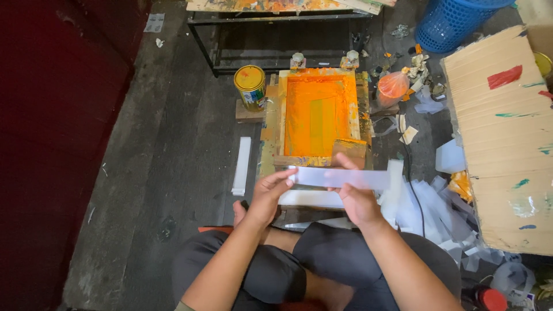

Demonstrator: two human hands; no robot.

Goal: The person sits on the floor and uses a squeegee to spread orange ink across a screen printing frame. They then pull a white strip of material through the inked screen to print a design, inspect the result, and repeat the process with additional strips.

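1. Cardboard sheet (pixel 504 138), paint-smeared, lying well to the right of the printing frame.
2. Printing frame (pixel 318 115) itself: wooden, screen flooded with orange ink, flat on the dark plank floor (pixel 173 144), a small wooden squeegee (pixel 349 151) resting at its near right corner.
3. Blue plastic basket (pixel 455 20) beyond the frame, up and to the right.
4. Heap of pale strips (pixel 426 210) spread just right of the frame's near edge.
5. White paper strip (pixel 341 177) held level just in front of the frame's near edge, over crossed legs.
6. Left hand (pixel 266 198) pinching the strip's left end, thumb on top, fingers curled beneath.
7. Right hand (pixel 356 198) gripping the strip near its middle, fingers closed over it.
8. Yellow-lidded paint can (pixel 250 86) standing just left of the frame's far corner.
9. Orange plastic bag (pixel 393 86) just right of the frame.
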